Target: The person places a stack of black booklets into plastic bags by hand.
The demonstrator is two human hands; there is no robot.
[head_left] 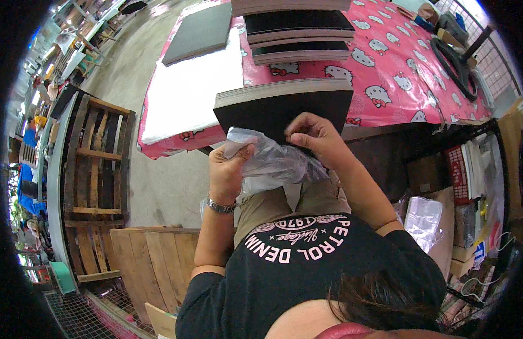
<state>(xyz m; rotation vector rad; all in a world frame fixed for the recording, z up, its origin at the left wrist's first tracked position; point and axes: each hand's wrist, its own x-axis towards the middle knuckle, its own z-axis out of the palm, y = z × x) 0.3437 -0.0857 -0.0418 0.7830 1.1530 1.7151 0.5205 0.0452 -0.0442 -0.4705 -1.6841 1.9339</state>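
Near the middle of the frame both hands work a crumpled clear plastic bag [272, 164]; the left hand [227, 169], with a silver metal wristwatch [220, 207] on its wrist, is closed around the bag's left part, the film bunching above the curled fingers; the right hand [318, 138] is closed too, its fingertips pinching the bag's upper right edge. The bag hangs between the two hands, over the person's khaki trousers [272, 206] and just below the near edge of a thick stack of thin boards with a black top face [284, 104] — that stack juts out over the table edge toward the person, and the right hand's knuckles lie against its dark front.

Behind it, in the upper middle of the frame, three more stacks of the same black-topped boards [298, 34] stand in a row on a table covered with a pink cartoon-cat printed cloth [397, 73]; to their left lies a large white flat sheet [188, 90], and on its far end a dark grey flat panel [196, 34]. At the left of the frame a weathered wooden pallet [97, 169] lies on the concrete floor [159, 186]; at the lower right, beside the person's right arm, sits a bundle of clear plastic bags [422, 217] among stacked cardboard boxes [431, 175].
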